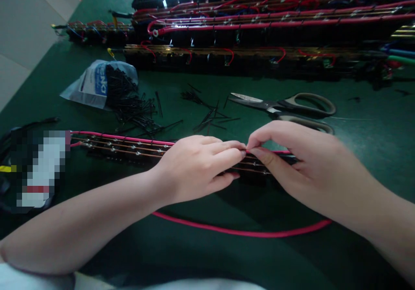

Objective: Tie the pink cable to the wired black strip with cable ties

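A long dark strip [138, 152] with copper-coloured rails lies across the green table, and a red cable [129, 138] runs along its far edge. My left hand [202, 164] is closed over the strip, its fingers together and reaching the red cable; the thumb is hidden. Right beside those fingertips, my right hand [292, 156] pinches thumb and forefinger together at the cable. Whatever sits in that pinch is too small and covered to make out. In front of both hands, a loop of red cable [243, 231] bows toward me.
Beyond the hands lie scissors [259, 103], loose black cable ties [212, 117] and an open plastic bag [92, 84] spilling more ties. Several wired strips [259, 26] line the back of the table [181, 255]. At the left is a blurred-out pale object [47, 169].
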`<state>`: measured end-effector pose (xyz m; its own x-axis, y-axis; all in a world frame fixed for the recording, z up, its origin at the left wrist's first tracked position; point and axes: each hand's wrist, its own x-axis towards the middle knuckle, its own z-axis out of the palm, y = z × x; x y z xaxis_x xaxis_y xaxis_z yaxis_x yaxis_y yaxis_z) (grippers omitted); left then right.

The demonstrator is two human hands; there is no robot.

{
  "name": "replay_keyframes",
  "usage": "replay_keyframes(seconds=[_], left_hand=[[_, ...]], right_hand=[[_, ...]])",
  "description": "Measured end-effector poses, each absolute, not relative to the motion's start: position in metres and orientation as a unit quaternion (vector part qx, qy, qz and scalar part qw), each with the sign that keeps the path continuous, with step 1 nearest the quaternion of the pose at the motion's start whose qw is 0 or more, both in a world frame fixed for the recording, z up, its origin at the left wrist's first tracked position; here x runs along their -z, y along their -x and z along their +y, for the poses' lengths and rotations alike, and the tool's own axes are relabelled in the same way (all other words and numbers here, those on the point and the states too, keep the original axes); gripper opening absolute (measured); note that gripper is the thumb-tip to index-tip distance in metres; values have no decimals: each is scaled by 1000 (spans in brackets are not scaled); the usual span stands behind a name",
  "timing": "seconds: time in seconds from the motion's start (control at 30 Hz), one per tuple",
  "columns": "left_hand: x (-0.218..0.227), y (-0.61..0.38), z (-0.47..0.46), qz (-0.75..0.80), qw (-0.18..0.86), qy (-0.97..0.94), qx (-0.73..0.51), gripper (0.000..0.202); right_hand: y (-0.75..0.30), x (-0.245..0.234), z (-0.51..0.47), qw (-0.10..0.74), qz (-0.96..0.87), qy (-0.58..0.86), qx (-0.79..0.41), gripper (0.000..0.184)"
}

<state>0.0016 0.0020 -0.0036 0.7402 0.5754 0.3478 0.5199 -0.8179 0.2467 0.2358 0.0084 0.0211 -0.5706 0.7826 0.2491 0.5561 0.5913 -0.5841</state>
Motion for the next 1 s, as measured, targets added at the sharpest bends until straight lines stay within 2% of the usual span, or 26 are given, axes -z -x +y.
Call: replay_keyframes(seconds=[0.07,0.17,0.23,0.5,0.73,0.9,0.93,1.0], left_hand=[[4,-1,3,301,75,-928,-207,16],[5,-1,4,315,78,-923,-206,18],[5,-1,3,324,74,-919,-210,18],[4,-1,2,341,84,-917,-189,17],[1,-3,3,355,112,-910,-181,23],[0,-4,2,362,124,-906,-181,21],[0,-4,2,363,124,-905,-183,21],[0,-5,1,365,129,-903,-186,23]], right_hand=[[-238,-19,7,220,-876,381,-195,10],[-241,-16,5,178,-891,384,-164,24],[-243,-14,5,165,-890,392,-165,22],[-237,-6,12,193,-874,397,-202,14],[-237,-12,12,214,-827,439,-278,40],[-234,-16,20,192,-782,480,-348,59],[-234,-16,22,189,-777,488,-350,58],[-233,-17,26,185,-781,484,-349,40]])
